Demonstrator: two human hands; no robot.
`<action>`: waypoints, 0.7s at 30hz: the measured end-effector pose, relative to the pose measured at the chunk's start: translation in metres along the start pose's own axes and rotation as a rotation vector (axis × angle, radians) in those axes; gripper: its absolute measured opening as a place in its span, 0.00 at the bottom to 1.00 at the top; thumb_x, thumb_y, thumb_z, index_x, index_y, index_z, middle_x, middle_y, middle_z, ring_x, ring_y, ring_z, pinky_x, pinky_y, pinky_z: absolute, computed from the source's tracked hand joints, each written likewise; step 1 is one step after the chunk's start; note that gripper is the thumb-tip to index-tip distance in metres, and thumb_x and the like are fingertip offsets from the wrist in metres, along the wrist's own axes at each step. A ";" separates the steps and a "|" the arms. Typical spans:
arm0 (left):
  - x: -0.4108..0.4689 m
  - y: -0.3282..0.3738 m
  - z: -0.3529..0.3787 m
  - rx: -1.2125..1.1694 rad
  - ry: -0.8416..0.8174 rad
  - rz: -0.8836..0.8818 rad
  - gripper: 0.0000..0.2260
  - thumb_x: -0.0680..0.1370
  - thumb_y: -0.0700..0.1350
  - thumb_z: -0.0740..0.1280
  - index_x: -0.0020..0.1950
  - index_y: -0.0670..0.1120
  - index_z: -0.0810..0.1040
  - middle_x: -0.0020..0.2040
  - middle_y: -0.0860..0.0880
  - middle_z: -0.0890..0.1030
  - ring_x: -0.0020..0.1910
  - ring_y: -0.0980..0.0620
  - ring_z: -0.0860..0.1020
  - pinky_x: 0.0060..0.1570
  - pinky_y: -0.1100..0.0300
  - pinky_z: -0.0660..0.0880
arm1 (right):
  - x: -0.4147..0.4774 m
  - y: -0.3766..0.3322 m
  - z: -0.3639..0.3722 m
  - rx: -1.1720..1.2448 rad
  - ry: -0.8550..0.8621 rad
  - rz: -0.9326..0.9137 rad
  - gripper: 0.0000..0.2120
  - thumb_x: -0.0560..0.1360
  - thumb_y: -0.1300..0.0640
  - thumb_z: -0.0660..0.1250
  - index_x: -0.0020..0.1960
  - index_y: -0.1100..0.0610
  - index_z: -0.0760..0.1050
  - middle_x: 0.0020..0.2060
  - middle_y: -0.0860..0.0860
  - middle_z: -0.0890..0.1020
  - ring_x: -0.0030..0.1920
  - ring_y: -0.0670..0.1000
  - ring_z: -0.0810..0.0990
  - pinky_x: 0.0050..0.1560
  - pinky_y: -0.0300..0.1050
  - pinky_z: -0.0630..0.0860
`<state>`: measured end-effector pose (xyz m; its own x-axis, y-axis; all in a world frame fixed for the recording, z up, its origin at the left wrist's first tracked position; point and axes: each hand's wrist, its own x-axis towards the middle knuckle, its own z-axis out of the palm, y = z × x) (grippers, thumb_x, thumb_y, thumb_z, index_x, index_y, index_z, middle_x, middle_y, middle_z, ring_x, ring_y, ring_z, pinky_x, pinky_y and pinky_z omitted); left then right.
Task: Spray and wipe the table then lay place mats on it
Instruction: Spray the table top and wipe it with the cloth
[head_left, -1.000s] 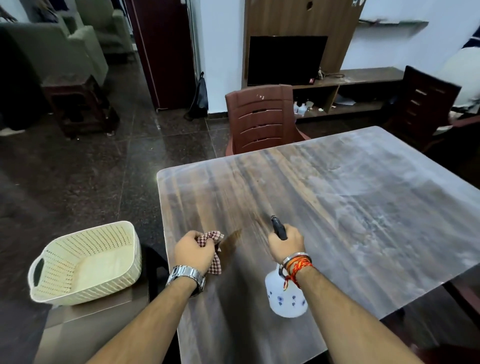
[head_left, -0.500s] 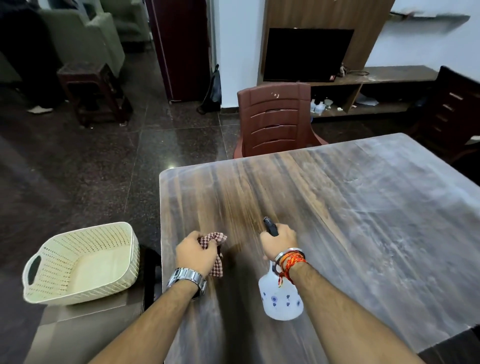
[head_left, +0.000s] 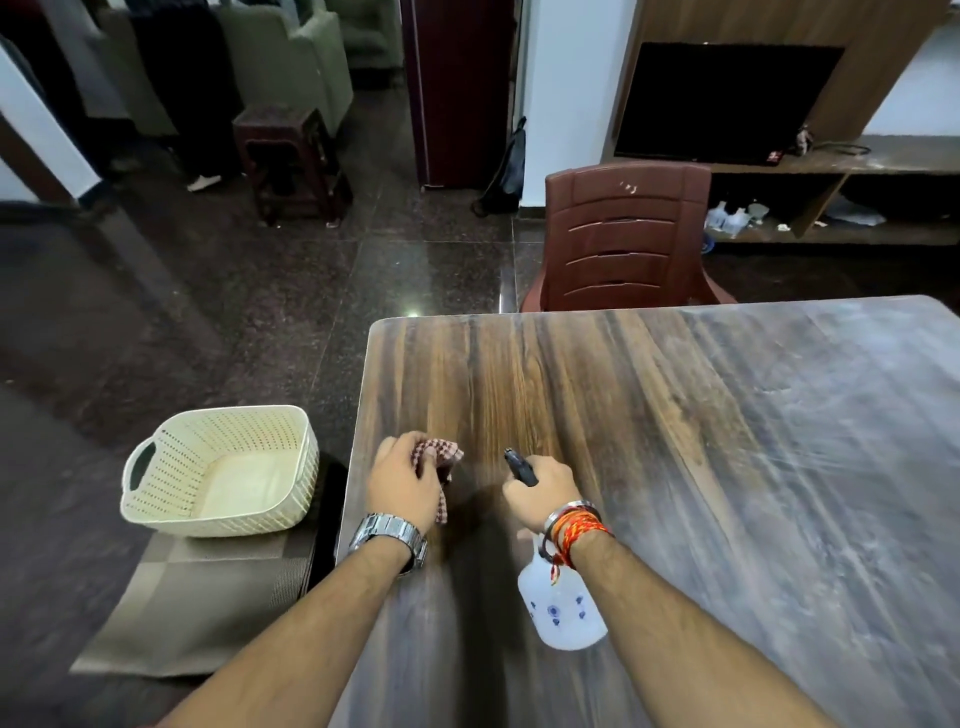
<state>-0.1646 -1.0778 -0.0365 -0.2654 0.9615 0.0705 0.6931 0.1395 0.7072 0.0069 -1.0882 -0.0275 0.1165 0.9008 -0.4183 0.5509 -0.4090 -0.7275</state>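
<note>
Spray bottle (head_left: 563, 608) in the right hand (head_left: 540, 493), cloth (head_left: 441, 457) in the left hand (head_left: 402, 486): a person leans over the near left corner of a wood-grain counter (head_left: 675, 441). The right hand's fingers curl round the bottle's black trigger head, whose nozzle (head_left: 519, 467) points forward past the knuckles. The white, blue-flowered body hangs below the wrist, above the counter top. The left hand, just to the left of the right and level with it, bunches the red-and-white checked cloth in its fingers, with the cloth's free end trailing down toward the counter surface. A metal watch (head_left: 387, 535) circles the left wrist, and a steel bangle with red and orange threads (head_left: 576, 525) circles the right. Ahead of both hands the counter shows dark brown grain; off to the right of the right hand it wears a pale, streaky haze. Left of the left hand, beyond the counter's edge and lower down, a cream perforated basket (head_left: 218, 473) sits on a stack of grey-brown woven place mats (head_left: 208, 597). Far ahead of the right hand, a brown plastic chair (head_left: 623, 239) stands at the counter's far edge.
</note>
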 end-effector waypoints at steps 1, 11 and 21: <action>-0.002 0.003 -0.002 -0.028 0.052 0.026 0.09 0.79 0.42 0.64 0.57 0.45 0.80 0.52 0.47 0.76 0.51 0.49 0.76 0.50 0.65 0.65 | 0.002 0.005 -0.002 -0.008 0.000 -0.027 0.07 0.73 0.55 0.66 0.48 0.58 0.76 0.42 0.57 0.79 0.43 0.57 0.80 0.48 0.59 0.83; -0.035 -0.028 0.027 0.501 -0.394 -0.043 0.35 0.76 0.67 0.52 0.78 0.51 0.52 0.60 0.43 0.79 0.57 0.43 0.78 0.54 0.51 0.76 | 0.001 0.019 -0.018 0.068 0.090 -0.075 0.05 0.69 0.56 0.66 0.42 0.57 0.76 0.35 0.56 0.79 0.38 0.59 0.82 0.41 0.59 0.83; -0.030 -0.045 0.080 0.534 -0.483 0.012 0.28 0.80 0.62 0.47 0.78 0.60 0.42 0.79 0.55 0.39 0.77 0.46 0.39 0.75 0.44 0.40 | 0.025 0.007 0.002 0.003 0.061 -0.103 0.11 0.65 0.52 0.62 0.39 0.59 0.75 0.34 0.57 0.79 0.35 0.61 0.81 0.37 0.58 0.82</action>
<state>-0.1345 -1.0936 -0.1267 -0.0151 0.9439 -0.3298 0.9600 0.1059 0.2591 0.0124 -1.0690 -0.0440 0.1093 0.9453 -0.3073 0.5605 -0.3139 -0.7664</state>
